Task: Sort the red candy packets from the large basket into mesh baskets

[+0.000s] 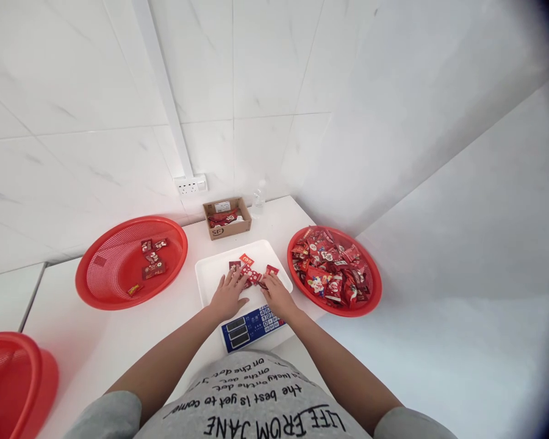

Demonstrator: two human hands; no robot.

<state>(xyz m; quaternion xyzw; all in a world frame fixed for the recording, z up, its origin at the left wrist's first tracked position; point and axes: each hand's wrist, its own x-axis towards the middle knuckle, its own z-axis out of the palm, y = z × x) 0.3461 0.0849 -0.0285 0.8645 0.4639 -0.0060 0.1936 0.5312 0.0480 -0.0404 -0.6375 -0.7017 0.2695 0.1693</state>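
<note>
Several small red candy packets (254, 275) lie on the white tray (205, 280) of a weighing scale, whose blue panel (254, 328) with buttons and dark displays faces me. My left hand (229, 297) rests over the left part of the tray, fingers stretched apart and their tips at the packets. On the right, my right hand (277, 294) reaches over the tray with its fingers extended, touching or close beside the packets. Both hands cover part of the packets, and neither visibly grips one.
A red basket (376, 277) heaped with red packets stands right of the scale. To the left, another red basket (83, 277) holds several packets. A third red basket (36, 366) sits at lower left. Behind the scale are a cardboard box (232, 229) with packets and a clear bottle (259, 196).
</note>
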